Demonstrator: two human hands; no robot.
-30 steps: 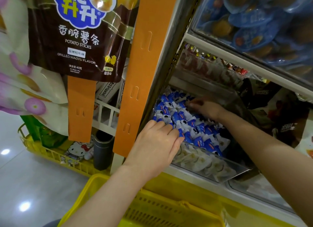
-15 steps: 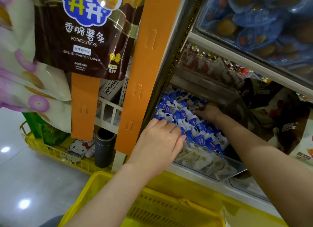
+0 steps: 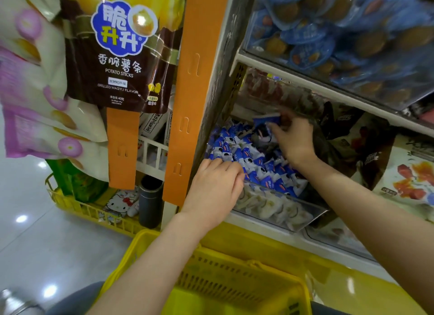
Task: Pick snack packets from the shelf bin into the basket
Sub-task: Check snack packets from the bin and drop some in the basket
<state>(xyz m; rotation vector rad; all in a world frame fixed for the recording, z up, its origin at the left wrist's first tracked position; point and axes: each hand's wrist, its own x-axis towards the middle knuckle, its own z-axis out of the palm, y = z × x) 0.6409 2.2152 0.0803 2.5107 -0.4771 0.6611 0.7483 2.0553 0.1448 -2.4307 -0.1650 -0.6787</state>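
Two bare hands are in the shelf, the left hand (image 3: 215, 187) and the right hand (image 3: 293, 138); one clear shelf bin (image 3: 319, 212) holds a heap of blue-and-white snack packets (image 3: 244, 152), too many to count; one blue packet (image 3: 267, 119) is pinched in the right hand; two yellow baskets, the near basket (image 3: 234, 277) and the far basket (image 3: 77, 209); two hanging strips, the wide orange strip (image 3: 195, 91) and the narrow orange strip (image 3: 122, 150); one brown potato-sticks bag (image 3: 119, 56); one grey cylinder (image 3: 150, 202).

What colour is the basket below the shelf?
The basket is yellow; the head view shows it.
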